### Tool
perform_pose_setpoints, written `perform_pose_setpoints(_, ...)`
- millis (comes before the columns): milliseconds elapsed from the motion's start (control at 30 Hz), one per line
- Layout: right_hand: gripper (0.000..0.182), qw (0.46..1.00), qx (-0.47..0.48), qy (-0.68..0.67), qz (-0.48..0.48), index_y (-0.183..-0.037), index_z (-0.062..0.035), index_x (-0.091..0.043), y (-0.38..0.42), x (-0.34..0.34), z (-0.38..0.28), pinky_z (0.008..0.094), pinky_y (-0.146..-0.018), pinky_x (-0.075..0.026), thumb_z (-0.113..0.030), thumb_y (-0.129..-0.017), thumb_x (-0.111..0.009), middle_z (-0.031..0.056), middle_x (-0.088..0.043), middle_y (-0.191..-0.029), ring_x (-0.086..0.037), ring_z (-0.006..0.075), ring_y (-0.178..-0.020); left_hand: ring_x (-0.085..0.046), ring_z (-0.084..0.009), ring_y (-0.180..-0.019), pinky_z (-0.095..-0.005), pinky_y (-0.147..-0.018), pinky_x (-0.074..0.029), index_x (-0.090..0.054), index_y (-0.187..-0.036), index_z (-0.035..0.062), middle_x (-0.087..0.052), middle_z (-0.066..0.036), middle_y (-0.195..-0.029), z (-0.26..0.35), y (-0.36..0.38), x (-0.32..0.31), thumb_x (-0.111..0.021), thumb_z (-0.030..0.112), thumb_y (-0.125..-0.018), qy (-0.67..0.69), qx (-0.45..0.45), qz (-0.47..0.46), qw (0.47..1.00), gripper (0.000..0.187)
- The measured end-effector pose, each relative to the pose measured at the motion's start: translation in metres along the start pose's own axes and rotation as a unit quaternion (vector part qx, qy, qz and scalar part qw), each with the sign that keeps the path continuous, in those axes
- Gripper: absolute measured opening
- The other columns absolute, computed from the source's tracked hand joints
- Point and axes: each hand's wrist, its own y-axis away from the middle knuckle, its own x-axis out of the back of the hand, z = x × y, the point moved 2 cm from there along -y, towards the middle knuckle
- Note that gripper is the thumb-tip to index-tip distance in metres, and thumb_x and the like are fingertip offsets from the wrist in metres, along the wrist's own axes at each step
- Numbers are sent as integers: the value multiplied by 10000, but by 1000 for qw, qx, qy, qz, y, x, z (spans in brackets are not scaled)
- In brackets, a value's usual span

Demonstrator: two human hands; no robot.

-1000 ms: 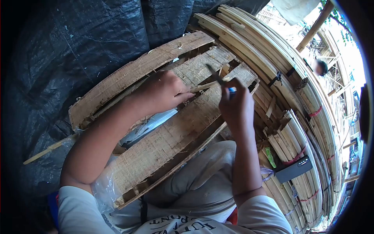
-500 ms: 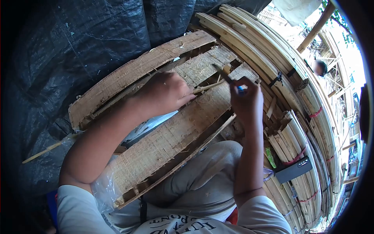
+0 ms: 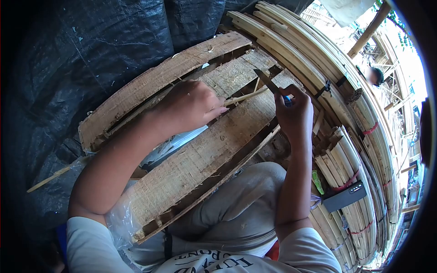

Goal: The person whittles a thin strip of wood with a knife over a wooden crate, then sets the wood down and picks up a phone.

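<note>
A rough wooden crate of spaced planks [image 3: 200,159] lies across my lap. My left hand [image 3: 193,105] is closed over its upper middle, gripping a thin bamboo strip [image 3: 248,96] that sticks out to the right from the fingers. To the right, my right hand [image 3: 293,107] is wrapped round the blue handle of a knife [image 3: 267,82]. The dark blade points up and left, just above the strip's far end. What part of the strip lies inside my left fist is hidden.
Bundled wood strips [image 3: 350,159] curve along the right, with a dark phone [image 3: 343,198] on them. A black tarp [image 3: 114,41] hangs behind the crate. Another person [image 3: 374,76] is far off at the upper right. A thin stick [image 3: 50,179] lies at the left.
My right hand and the knife have shifted slightly to the right. My left hand keeps its grip, almost in the same place.
</note>
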Motion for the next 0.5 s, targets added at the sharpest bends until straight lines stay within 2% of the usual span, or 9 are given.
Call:
perform_pose_setpoints(167, 133, 1000, 6, -3, -9, -976, -75, -751, 13, -5, -12, 485, -731, -552, -178, -896, -725, 253, -706, -790, -712, 458, -792, -680, -334, -646, -431, -676, -505, -788, -918, -12, -689, -198, -734, 1, 0, 0, -772, 152, -910, 16, 6, 0, 1000, 166)
perform_pose_setpoints(300, 154, 1000, -11, -26, -14, -982, -68, -756, 1, -2, -5, 469, -733, -560, -194, -897, -731, 244, -716, -793, -735, 415, -783, -673, -343, -647, -440, -670, -497, -784, -905, -5, -681, -199, -729, -2, 0, -1, -762, 149, -918, 32, -15, 18, 999, 156)
perform_pose_setpoints(333, 164, 998, -46, -29, -21, -989, -77, -767, -3, -1, -2, 458, -739, -566, -209, -896, -740, 231, -724, -797, -746, 392, -791, -673, -343, -647, -440, -670, -497, -784, -905, -5, -681, -199, -729, -2, 0, -1, -762, 149, -918, 32, -14, 18, 999, 156)
perform_pose_setpoints(367, 164, 998, -46, -29, -24, -989, -77, -767, 0, -4, -2, 458, -739, -566, -209, -896, -740, 231, -724, -797, -746, 392, -791, -673, -345, -650, -443, -670, -496, -781, -899, -5, -679, -200, -730, -1, 0, 0, -760, 148, -919, 28, -11, 15, 999, 156)
perform_pose_setpoints(433, 177, 991, -21, -76, -106, -993, -84, -778, 8, -10, -9, 449, -739, -569, -228, -898, -741, 223, -725, -785, -749, 392, -794, -673, -348, -653, -447, -671, -495, -778, -893, -4, -678, -200, -731, -1, 1, 0, -757, 147, -921, 24, -8, 16, 1000, 155)
perform_pose_setpoints(500, 181, 996, 0, -44, -74, -994, -83, -782, 8, -7, -12, 446, -730, -570, -233, -900, -744, 225, -721, -771, -746, 396, -774, -671, -349, -655, -443, -665, -491, -768, -868, -4, -673, -200, -726, -1, -1, 0, -756, 150, -922, 25, -14, 12, 1000, 164)
